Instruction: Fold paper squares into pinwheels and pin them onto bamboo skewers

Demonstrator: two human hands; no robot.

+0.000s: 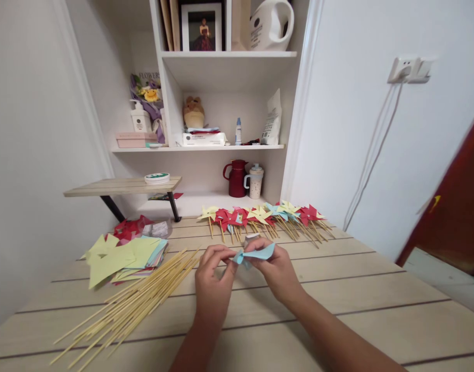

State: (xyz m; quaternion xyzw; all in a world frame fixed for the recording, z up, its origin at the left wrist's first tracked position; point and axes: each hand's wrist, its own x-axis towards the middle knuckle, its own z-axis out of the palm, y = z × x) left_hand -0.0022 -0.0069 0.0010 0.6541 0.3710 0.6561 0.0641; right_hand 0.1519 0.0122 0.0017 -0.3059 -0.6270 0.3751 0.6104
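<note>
Above the middle of the table, a light blue paper pinwheel piece (260, 253) is pinched between both of my hands. My left hand (215, 276) grips its left end, where the paper is folded over. My right hand (277, 271) holds the wider right part between thumb and fingers. Just behind my hands stands a small greyish container (253, 238), partly covered by my fingers. Left of my left hand lies a bundle of thin wooden sticks (143, 305). Farther back, several finished pinwheels (260, 214) in red, yellow and blue lie in a row on their sticks.
Yellow and blue cut paper sheets (132, 256) are stacked at the left, by red paper pieces (130, 230) and a clear plastic box (156, 229). A small raised wooden shelf (116, 187) stands behind them. At the back are a dark red jug (237, 179) and a tumbler (255, 182).
</note>
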